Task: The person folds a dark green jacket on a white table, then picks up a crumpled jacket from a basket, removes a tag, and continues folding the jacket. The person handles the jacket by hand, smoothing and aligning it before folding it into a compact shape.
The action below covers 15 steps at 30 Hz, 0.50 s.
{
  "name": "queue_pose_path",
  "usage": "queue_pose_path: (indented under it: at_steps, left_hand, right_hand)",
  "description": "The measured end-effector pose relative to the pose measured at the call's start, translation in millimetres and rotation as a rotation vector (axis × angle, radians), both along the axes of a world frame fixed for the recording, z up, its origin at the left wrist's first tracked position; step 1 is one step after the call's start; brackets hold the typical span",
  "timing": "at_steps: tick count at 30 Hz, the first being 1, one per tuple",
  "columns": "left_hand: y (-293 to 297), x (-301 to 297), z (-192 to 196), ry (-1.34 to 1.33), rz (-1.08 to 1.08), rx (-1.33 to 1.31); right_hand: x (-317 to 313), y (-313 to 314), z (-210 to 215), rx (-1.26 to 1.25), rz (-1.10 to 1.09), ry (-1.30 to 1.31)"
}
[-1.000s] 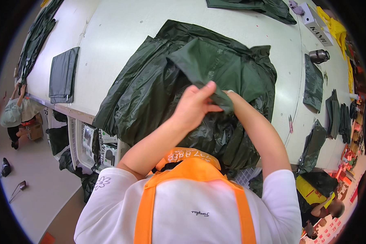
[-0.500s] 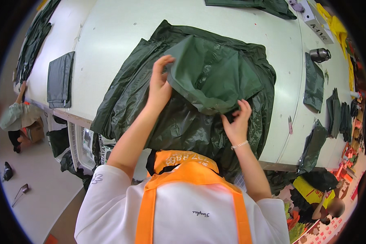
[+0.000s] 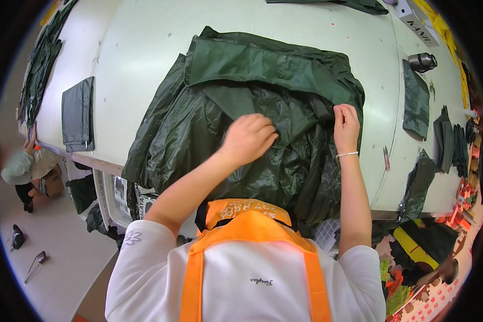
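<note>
A shiny dark green waterproof garment [image 3: 241, 177], like a raincoat, lies spread and rumpled on the table before me. Across its far part a lighter green flap [image 3: 263, 63] is laid back, its front edge running left to right. My right hand [image 3: 347, 127] pinches the garment by the right end of this flap. Over the middle of the garment is my left hand [image 3: 250, 138], fingers curled together; what they hold, if anything, is hidden. A small lighter piece of the fabric shows just beyond the left knuckles.
Folded dark green pieces lie on the white table [image 3: 139, 32] at left and right. A metal flask [image 3: 422, 62], a box [image 3: 413, 24] and small snips [image 3: 386, 158] are on the right. White crates [image 3: 110, 196] stand below the edge. A co-worker [image 3: 24, 169] is at far left.
The lighter green part, held up and open before, now lies flat toward the far side. My left hand has come down and right to the garment's middle; my right hand has shifted right and farther away.
</note>
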<state>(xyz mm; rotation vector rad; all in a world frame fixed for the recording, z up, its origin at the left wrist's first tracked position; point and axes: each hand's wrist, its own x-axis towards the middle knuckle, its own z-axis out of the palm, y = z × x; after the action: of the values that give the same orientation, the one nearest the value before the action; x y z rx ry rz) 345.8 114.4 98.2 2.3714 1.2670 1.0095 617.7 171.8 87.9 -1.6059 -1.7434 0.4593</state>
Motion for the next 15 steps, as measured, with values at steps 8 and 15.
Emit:
queue_pose_path:
  at_steps: [8, 15]
  left_hand:
    - [-12, 16, -56, 0.197, 0.046, -0.217]
    - [-40, 1, 5, -0.038, -0.066, 0.073]
  right_hand:
    - [14, 37, 28, 0.019, -0.004, -0.031]
    - [31, 62, 19, 0.114, -0.012, -0.546]
